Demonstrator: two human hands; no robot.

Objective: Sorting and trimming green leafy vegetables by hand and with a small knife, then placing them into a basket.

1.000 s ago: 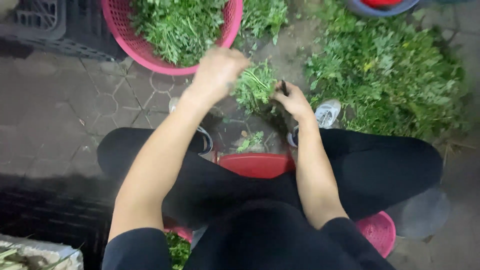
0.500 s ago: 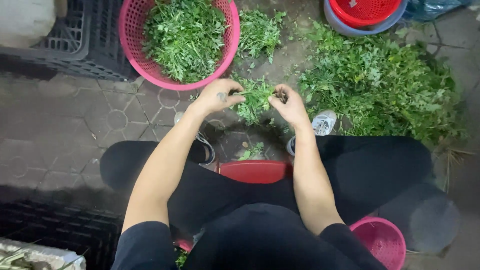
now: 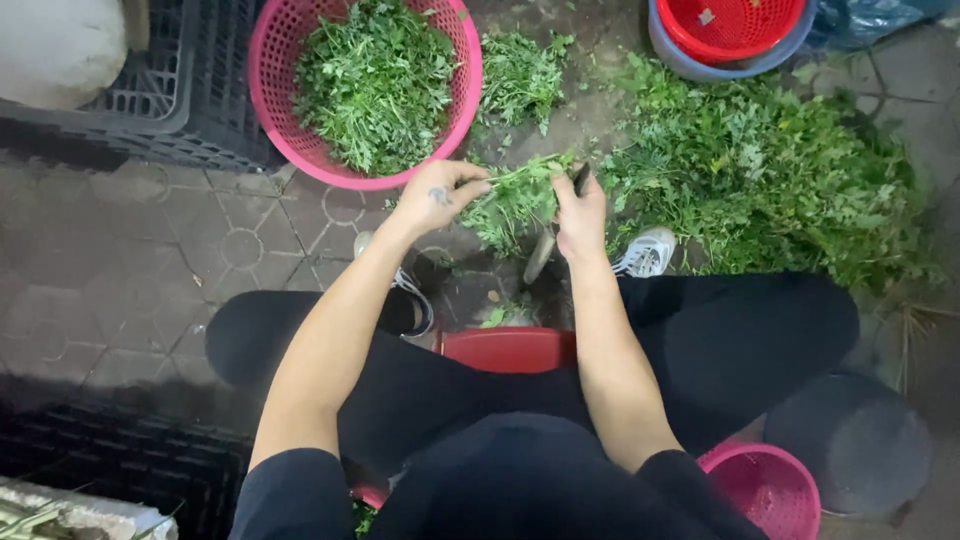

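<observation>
A: While the big loose heap of greens (image 3: 770, 180) lies on the paved floor, which step is this?
B: Trimming, I judge; next needs a steady cut; left hand (image 3: 437, 195) pinches the small bunch (image 3: 515, 200); right hand (image 3: 580, 215) grips a knife (image 3: 543, 255).
A: Counts?
B: Two pink baskets, one full (image 3: 375, 85); one red basket (image 3: 735, 25).
</observation>
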